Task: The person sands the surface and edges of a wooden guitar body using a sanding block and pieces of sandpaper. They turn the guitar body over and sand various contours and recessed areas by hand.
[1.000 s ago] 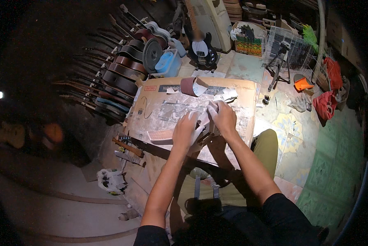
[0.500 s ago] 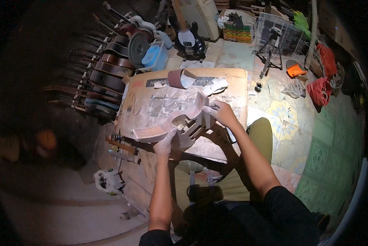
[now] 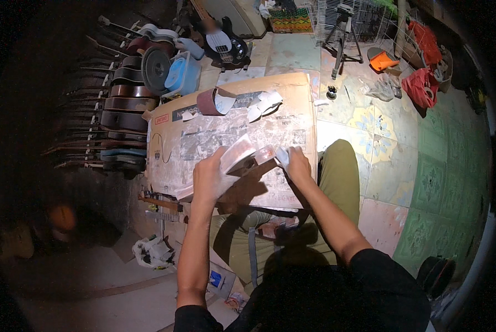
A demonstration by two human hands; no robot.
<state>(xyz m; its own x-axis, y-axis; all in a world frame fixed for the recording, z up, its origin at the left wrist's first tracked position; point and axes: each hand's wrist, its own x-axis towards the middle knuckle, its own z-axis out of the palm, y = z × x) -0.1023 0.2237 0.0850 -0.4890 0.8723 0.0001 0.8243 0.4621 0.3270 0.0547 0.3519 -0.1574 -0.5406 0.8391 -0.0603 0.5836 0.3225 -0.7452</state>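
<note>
An unpainted guitar body [image 3: 239, 152], pale with dust and cut with hollows, is tilted over the cardboard with its curved edge facing up. My left hand [image 3: 208, 176] is closed round its left end. At the other end my right hand [image 3: 298, 166] pinches a small pale folded piece [image 3: 282, 157] that looks like sandpaper, close against the wood. Part of the body lies in shadow and behind my left hand. Past it on the cardboard [image 3: 286, 88] rest a curled strip of brown sandpaper [image 3: 208, 103] and torn white sheets [image 3: 264, 105].
Several guitars [image 3: 127, 119] stand in a row at the left. A black bass guitar [image 3: 226, 47] and a blue tub [image 3: 184, 72] are beyond the cardboard. At the far right are a tripod [image 3: 341, 41], an orange scoop [image 3: 382, 61] and red bags [image 3: 420, 88].
The guitar body has been turned from lying broadly face up to edge up and brought nearer. My left hand has shifted up its left end, and the view has swung right.
</note>
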